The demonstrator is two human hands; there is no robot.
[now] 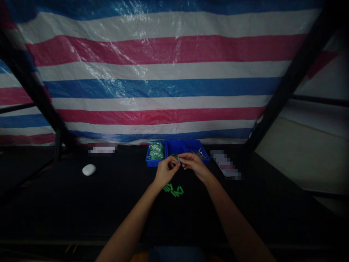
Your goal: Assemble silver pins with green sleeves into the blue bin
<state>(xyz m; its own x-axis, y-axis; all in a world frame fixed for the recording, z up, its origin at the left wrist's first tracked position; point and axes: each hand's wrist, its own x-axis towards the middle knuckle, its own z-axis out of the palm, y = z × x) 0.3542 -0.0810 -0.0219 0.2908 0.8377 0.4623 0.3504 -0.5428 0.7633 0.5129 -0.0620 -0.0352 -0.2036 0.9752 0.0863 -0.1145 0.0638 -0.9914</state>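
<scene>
While both hands meet near the middle of the frame, a small green piece (179, 160) sits between their fingertips, just in front of the blue tray (152, 163). Left hand (165, 171): thumb and index pinched on the piece, loop-shaped gap behind them. Right hand (195, 164): thumb and fingers also closed in at the same piece; whether this grip has a metal part in it too cannot be told, too small and dark.

Loose green pieces (174, 194) lie on the black surface (68, 203) below the hands, lower middle of the frame, near the left wrist. Tray's left compartment has a clear bag (156, 151) with green contents; right compartment has thin metal pins (201, 153).

Handling, as a judgement: best done with the left pinch steady and the right fingertips making the small adjustments. Light pressure should suit, since a piece this slim could twist or pop out. Hands low over the surface would make a drop easy to recover; forearms settled would help cut shake. Left wrist should stay off the loose pieces so they don't scatter. Light looks dim, so turning the piece toward the eyes before pressing seems sensible.
</scene>
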